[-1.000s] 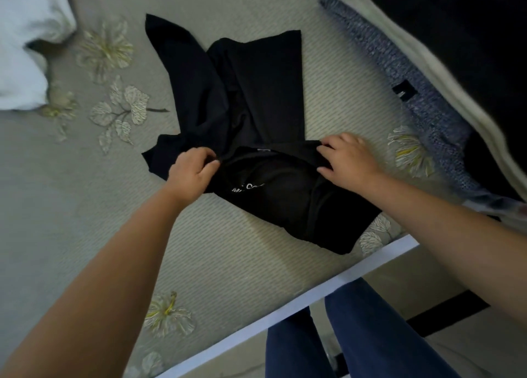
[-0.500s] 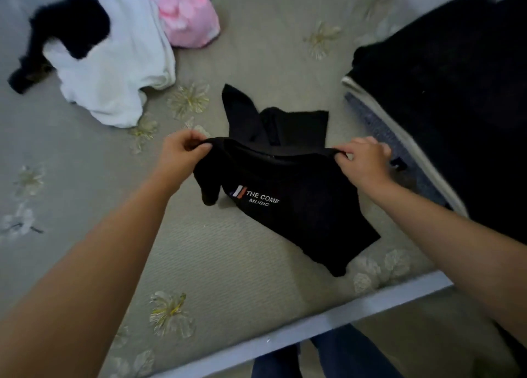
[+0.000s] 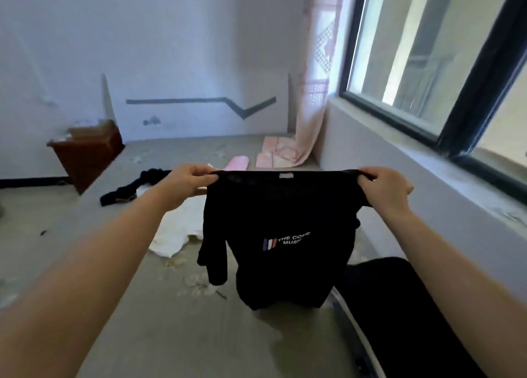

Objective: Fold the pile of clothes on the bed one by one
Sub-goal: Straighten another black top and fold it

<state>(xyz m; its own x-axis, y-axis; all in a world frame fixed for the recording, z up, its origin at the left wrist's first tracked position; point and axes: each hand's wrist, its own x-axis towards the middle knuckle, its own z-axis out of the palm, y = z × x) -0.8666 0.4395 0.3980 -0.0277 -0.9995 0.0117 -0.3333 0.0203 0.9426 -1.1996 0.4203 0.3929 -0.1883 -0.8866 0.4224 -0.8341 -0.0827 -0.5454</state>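
The black T-shirt [image 3: 285,235] is now up in the air, held stretched betw. both hands at its top edge; half a sec ago it was only partly lifted off the bed, and a sec ago it lay crumpled on the mattress w/ the hands just gathering it. The left hand [image 3: 189,182] pinches the left shoulder corner, fingers curled round the fabric; the right hand [image 3: 385,188] grips the right shoulder corner the same way. The shirt hangs w/ its printed side toward the person, one sleeve dangling at left, hem down near or on the bed [image 3: 142,320]; contact can't be told.

Meaning for the task: prob. the shake-out/straighten step, so the shirt is spread but not yet folded. Next it likely needs laying flat.

Just right of the hem lies a dark cloth [image 3: 399,306] at the bed's window side. Farther off, behind the left forearm, a white garment [image 3: 176,229], then a black item [image 3: 134,188] and a pink piece [image 3: 238,162], all apparently still unfolded. Beyond: a brown box [image 3: 88,152] and a curtain [image 3: 310,126] by the window.
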